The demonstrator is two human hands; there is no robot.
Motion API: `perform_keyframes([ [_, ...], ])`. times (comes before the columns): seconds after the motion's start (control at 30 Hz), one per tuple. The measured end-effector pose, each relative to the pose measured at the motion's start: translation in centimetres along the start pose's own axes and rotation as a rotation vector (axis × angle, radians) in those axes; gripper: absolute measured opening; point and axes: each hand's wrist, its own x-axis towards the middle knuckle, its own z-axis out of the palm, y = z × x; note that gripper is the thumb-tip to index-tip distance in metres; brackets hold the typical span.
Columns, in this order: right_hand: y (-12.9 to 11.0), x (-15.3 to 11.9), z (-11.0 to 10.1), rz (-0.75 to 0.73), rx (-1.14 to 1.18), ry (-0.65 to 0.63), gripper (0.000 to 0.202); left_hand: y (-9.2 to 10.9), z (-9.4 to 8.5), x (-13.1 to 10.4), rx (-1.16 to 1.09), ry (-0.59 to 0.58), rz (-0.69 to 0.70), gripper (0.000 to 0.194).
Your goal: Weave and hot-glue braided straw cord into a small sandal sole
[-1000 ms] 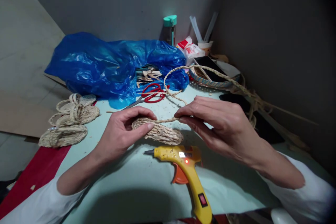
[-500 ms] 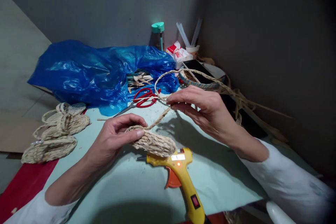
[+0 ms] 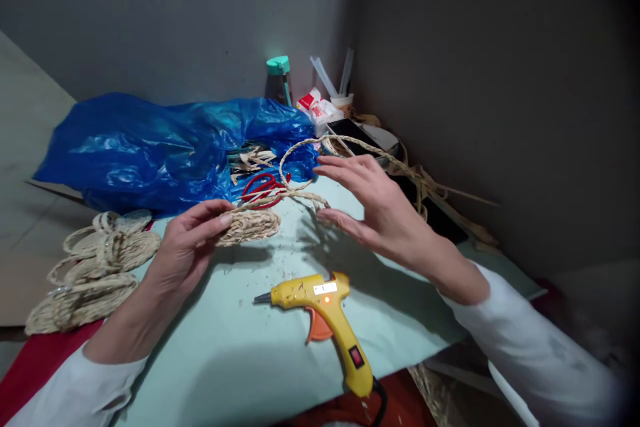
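Between the thumb and fingers of my left hand point(image 3: 193, 230) is a small sole-shaped piece of coiled braided straw point(image 3: 253, 225). A braided straw cord point(image 3: 300, 195) runs from that piece to the right, then loops up and back over the clutter. My right hand point(image 3: 367, 203) hovers beside the cord with its fingers and thumb spread apart; nothing is gripped in it. A yellow glue gun point(image 3: 333, 307) with an orange trigger lies below the hands, its small light lit and its nozzle facing left. Red-handled scissors point(image 3: 263, 188) lie behind the cord, partly hidden by the straw piece.
Finished-looking straw sandals point(image 3: 107, 247) are stacked at the left. A blue plastic bag point(image 3: 145, 147) with straw strips fills the back. A teal-lidded bottle point(image 3: 279, 73), a cup of glue sticks point(image 3: 343, 103) and a phone point(image 3: 353, 133) stand or lie at back right.
My right hand has opened and released the cord. My left hand has moved the straw piece up and left, off the glue gun. The view has shifted slightly.
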Motion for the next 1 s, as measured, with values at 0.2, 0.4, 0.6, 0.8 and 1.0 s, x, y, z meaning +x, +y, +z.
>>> perform_keyframes([
  [0.2,-6.3,-5.5,-1.1,0.434,0.076,-0.396,0.031,-0.1,-0.4,0.3,-0.013,0.032,0.012,0.016],
  [0.4,-9.1,-8.1,1.8,0.73,0.082,-0.563,0.057,-0.6,-0.4,0.1,-0.023,0.032,0.09,0.02],
  [0.6,-9.9,-9.6,3.8,0.535,0.017,-0.418,0.067,-0.2,-0.3,0.0,0.0,0.039,0.109,0.024],
  [0.8,-9.3,-8.8,0.7,0.909,0.53,-0.266,0.04,0.2,-0.1,-0.1,-0.005,0.063,0.123,0.023],
  [1.0,-7.7,-9.7,0.3,1.095,1.239,-0.02,0.059,0.0,-0.1,0.0,-0.001,0.046,0.139,0.022],
])
